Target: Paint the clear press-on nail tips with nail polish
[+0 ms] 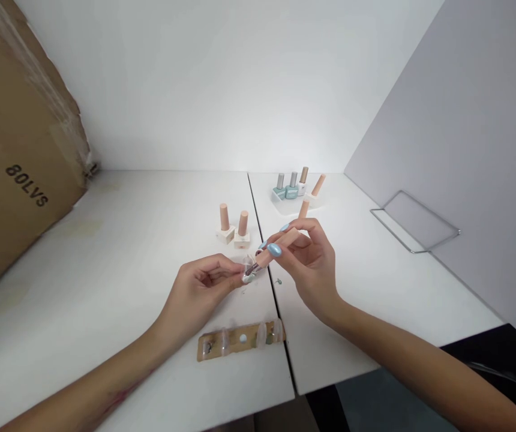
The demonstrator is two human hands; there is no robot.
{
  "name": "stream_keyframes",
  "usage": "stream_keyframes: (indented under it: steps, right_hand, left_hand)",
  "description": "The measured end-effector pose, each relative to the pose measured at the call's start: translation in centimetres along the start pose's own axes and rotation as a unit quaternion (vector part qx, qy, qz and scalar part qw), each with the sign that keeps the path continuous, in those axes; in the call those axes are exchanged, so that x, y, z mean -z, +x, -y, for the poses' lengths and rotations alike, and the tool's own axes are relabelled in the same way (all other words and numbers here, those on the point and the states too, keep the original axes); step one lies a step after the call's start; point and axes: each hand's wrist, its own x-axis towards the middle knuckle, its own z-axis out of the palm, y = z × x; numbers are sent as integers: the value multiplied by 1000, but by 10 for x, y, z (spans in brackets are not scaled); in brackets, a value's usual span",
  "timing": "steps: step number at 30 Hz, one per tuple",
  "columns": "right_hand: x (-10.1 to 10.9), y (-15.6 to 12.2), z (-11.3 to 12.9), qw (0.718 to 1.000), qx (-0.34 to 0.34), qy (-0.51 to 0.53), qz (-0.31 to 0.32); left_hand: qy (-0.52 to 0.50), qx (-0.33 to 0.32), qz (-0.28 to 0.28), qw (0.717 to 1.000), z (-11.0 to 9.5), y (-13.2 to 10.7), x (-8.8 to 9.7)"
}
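Note:
My left hand pinches a small clear nail tip between thumb and fingers, low over the white table. In my right hand, a peach-handled polish brush is gripped, its dark bristles touching the nail tip. In front of my wrists lies a tan strip with several clear nail tips stuck along it. Two peach-capped polish bottles stand just beyond my hands.
A white tray at the back holds several polish bottles, teal and pale. A cardboard box leans at the left. A wire stand sits by the grey right wall. A seam splits the tabletop; its front edge is near.

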Motion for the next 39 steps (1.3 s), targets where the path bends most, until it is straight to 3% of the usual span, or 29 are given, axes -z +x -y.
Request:
stream_keyframes:
  steps: [7,14,22,28,35,39]
  right_hand:
    - [1,7,0,996,-17,-47,-69]
    - [0,0,0,1000,27,-10,2]
    - [2,6,2,996,12,-46,-72]
    - [0,1,1,999,39,-27,-2]
    - [2,7,3,994,16,-77,-81]
    - [2,3,3,998,49,-41,-26]
  left_hand:
    - [17,-3,-8,1000,1,1,1]
    - [62,-33,-23,997,1,-2,2]
    - [99,-53,-36,993,3,-4,2]
    - [123,-70,-47,989,1,-5,1]
    - [126,-72,-51,988,4,-5,2]
    - [102,-51,-46,992,2,-4,2]
